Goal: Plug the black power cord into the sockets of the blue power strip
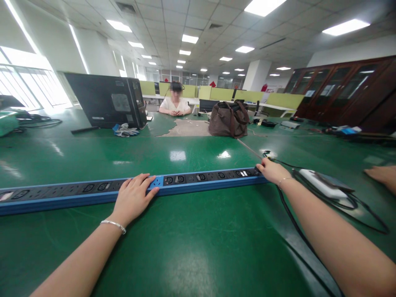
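A long blue and black power strip (192, 187) runs across the green table, its row of sockets facing up. My left hand (132, 197) lies over the strip left of its middle, fingers stretched out beside a blue socket section. At the strip's right end, my right hand (274, 171) is closed, with a small black plug (257, 170) at its fingertips. The fingers partly hide this plug, so I cannot tell whether it sits fully in a socket. A thick black cable (287, 212) runs from below the right hand towards the near edge.
Right of my arm lies a white power bank-like box (321, 184) among coiled cables; another person's hand (383, 176) rests beyond it. Across the table are a black computer case (105, 101), gloves (125, 130), a brown bag (227, 119) and a seated person (175, 103).
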Demonstrator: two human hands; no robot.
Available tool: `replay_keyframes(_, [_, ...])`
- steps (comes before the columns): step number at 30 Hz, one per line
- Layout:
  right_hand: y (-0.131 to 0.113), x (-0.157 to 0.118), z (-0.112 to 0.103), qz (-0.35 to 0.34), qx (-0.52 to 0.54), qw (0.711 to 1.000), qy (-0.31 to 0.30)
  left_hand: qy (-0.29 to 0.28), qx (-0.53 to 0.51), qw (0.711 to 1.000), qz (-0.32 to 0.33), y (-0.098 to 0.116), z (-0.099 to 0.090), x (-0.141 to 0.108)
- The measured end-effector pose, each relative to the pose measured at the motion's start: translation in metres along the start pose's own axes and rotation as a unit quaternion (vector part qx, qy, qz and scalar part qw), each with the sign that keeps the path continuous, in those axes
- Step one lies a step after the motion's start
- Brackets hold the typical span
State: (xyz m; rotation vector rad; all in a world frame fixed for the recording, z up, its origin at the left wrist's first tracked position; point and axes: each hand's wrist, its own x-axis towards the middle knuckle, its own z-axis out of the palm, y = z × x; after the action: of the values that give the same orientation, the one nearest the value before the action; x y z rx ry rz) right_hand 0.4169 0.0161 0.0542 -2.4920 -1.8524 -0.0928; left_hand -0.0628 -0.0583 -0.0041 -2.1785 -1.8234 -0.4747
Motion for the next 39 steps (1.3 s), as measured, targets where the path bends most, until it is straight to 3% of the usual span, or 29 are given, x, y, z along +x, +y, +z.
replay_keyframes(22, [-0.011, -0.008, 0.001, -0.005, -0.032, 0.999, 0.008, -0.003, 0.011, 1.0, 0.01, -0.002, 0.0, 0.0])
replay_keyframes(32, [-0.007, -0.012, 0.013, 0.01, 0.005, 1.0, 0.027, -0.014, 0.023, 1.0, 0.007, -0.002, -0.001, 0.001])
replay_keyframes(39, [-0.007, -0.009, 0.01, -0.003, 0.003, 1.0, 0.017, -0.012, 0.026, 1.0, 0.01, -0.002, 0.0, 0.0])
